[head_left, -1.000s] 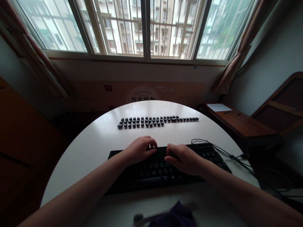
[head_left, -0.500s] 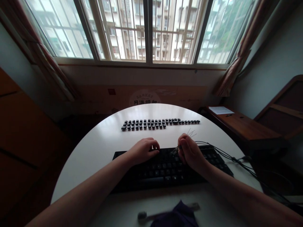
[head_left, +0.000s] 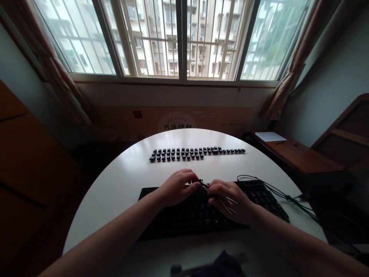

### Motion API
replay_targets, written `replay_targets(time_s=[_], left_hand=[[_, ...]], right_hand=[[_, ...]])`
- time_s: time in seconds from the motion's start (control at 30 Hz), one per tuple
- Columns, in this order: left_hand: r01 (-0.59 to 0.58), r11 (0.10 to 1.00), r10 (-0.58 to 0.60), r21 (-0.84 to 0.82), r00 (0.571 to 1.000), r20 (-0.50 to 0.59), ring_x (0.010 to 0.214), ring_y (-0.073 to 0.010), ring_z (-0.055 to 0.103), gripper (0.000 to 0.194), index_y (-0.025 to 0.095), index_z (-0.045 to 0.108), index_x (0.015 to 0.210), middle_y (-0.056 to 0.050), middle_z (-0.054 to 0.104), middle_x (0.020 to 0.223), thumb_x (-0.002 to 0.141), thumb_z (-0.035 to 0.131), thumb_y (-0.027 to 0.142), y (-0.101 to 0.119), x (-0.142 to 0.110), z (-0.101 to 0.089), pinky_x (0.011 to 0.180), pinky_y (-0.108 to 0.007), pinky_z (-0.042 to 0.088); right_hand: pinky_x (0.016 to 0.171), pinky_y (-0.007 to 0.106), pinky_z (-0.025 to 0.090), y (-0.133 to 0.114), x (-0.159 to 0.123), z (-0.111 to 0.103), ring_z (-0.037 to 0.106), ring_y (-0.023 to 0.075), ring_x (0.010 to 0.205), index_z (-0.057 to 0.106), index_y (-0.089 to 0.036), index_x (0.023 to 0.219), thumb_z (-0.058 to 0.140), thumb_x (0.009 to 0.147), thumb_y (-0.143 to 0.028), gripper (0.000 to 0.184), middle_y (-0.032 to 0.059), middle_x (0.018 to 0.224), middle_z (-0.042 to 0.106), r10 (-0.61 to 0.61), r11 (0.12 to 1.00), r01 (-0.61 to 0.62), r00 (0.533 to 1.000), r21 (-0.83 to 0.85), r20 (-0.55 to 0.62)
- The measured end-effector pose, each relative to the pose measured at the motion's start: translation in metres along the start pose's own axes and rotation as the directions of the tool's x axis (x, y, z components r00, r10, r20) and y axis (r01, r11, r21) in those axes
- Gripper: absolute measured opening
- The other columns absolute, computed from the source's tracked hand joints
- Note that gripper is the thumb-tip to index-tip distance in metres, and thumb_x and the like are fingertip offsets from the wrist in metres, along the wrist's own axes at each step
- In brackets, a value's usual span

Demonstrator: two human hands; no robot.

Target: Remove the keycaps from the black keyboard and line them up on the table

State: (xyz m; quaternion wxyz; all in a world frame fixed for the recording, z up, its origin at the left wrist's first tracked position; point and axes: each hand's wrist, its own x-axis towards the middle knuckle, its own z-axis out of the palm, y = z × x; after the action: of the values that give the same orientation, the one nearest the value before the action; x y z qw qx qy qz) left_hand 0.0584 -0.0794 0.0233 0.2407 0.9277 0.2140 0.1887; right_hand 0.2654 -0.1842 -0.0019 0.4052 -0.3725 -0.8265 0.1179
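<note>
A wire keycap puller (head_left: 229,206) is in my right hand (head_left: 226,196), whose fingers are wrapped round its middle; thin metal wires stick out on the palm side. The puller's other end points left to my left hand (head_left: 181,186). There my left thumb and index finger close on a small black keycap (head_left: 201,181) at the puller's tip. Both hands are just above a black keyboard (head_left: 184,221), and my forearms cover part of it. Farther back on the white table, several loose black keycaps (head_left: 178,154) stand in rows.
Black cables (head_left: 276,189) run from the keyboard's back right over the table edge. A brush (head_left: 176,268) and a dark purple cloth (head_left: 221,265) lie at the near edge of the round white table (head_left: 100,192). A wooden desk (head_left: 300,154) stands at the right.
My right hand has turned, so the puller's wires swing from pointing up to pointing down right. Its tip now meets my left fingers, which have moved slightly right. The view has tipped slightly.
</note>
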Motion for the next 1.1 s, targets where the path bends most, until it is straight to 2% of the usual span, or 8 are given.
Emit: replay_targets(time_s=[0.3,0.5,0.83,1.1], left_hand=[[0.088,0.996,-0.089,-0.030,0.995,-0.035,0.068,-0.0139,0.054,0.013,0.017,0.060,0.077,-0.001,0.061,0.076,0.085,0.058,0.028,0.000,0.001,0.002,0.061,-0.025,0.041],[0.088,0.994,-0.092,-0.068,0.994,-0.059,0.068,-0.0135,0.054,0.010,0.017,0.061,0.079,-0.001,0.061,0.076,0.083,0.058,0.026,-0.002,0.002,0.004,0.061,-0.024,0.042],[0.181,0.976,-0.196,-0.120,0.972,-0.130,0.063,-0.0135,0.050,0.011,0.017,0.056,0.070,0.001,0.058,0.069,0.077,0.058,0.025,-0.005,0.004,0.008,0.057,-0.024,0.038],[0.164,0.976,-0.187,-0.141,0.968,-0.167,0.063,-0.0132,0.048,0.013,0.018,0.053,0.068,0.002,0.055,0.067,0.076,0.058,0.026,-0.004,0.002,0.007,0.058,-0.024,0.037]], right_hand=[[0.052,0.023,0.034,-0.003,0.003,0.000,0.045,0.0103,0.055,0.055,-0.021,0.087,0.052,0.094,-0.030,0.012,0.0020,0.079,0.058,-0.088,0.965,0.111,0.990,-0.237,0.106],[0.051,0.023,0.030,-0.002,0.004,0.002,0.046,0.0103,0.055,0.054,-0.021,0.085,0.051,0.095,-0.032,0.015,0.0008,0.076,0.057,-0.115,0.929,0.152,0.985,-0.337,0.127],[0.054,0.024,0.030,-0.009,0.007,0.008,0.047,0.0113,0.056,0.049,-0.021,0.086,0.047,0.095,-0.026,0.011,-0.0012,0.072,0.056,-0.080,0.919,0.084,0.996,-0.385,0.026],[0.057,0.024,0.036,-0.020,0.009,0.006,0.052,0.0118,0.059,0.051,-0.021,0.089,0.049,0.092,-0.020,0.004,0.0008,0.078,0.061,0.016,0.962,-0.026,0.999,-0.273,-0.040]])
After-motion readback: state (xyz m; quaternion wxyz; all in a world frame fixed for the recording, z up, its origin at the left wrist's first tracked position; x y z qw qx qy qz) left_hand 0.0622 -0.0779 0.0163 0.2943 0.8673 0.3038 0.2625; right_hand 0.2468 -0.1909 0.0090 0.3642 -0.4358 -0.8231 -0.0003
